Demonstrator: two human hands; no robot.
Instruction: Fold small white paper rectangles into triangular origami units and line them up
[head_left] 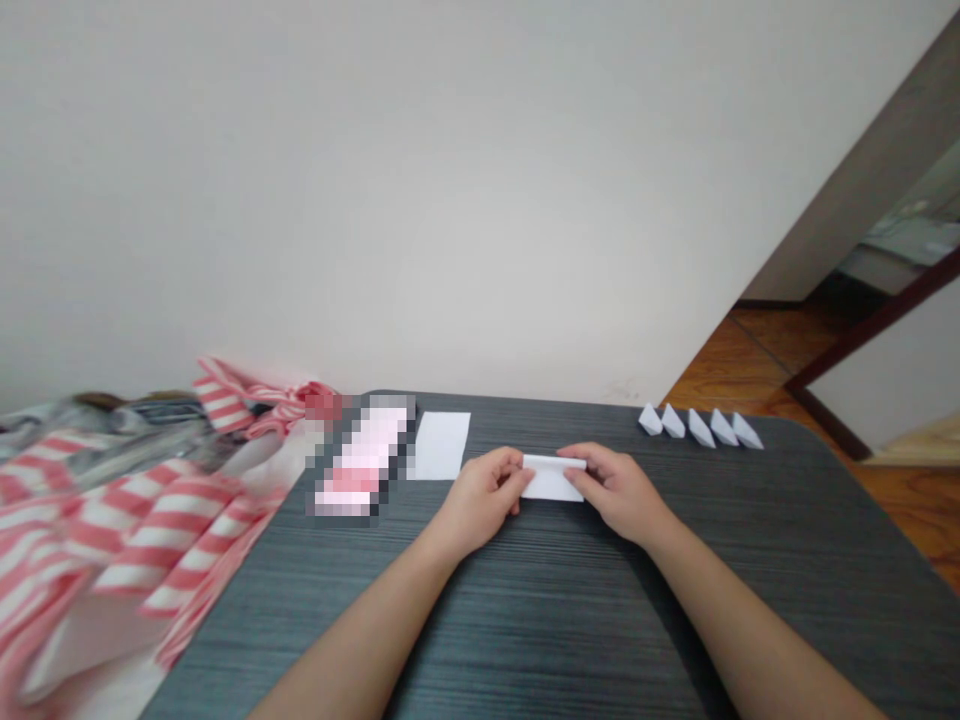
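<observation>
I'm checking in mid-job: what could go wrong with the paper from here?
The folded white paper is pinched between the left hand and right hand; it may spring open if released. The five small folded paper pieces stand near the far edge of the dark table, so a bump could tip them off. The loose white sheet lies close to the left hand and could get nudged.
</observation>
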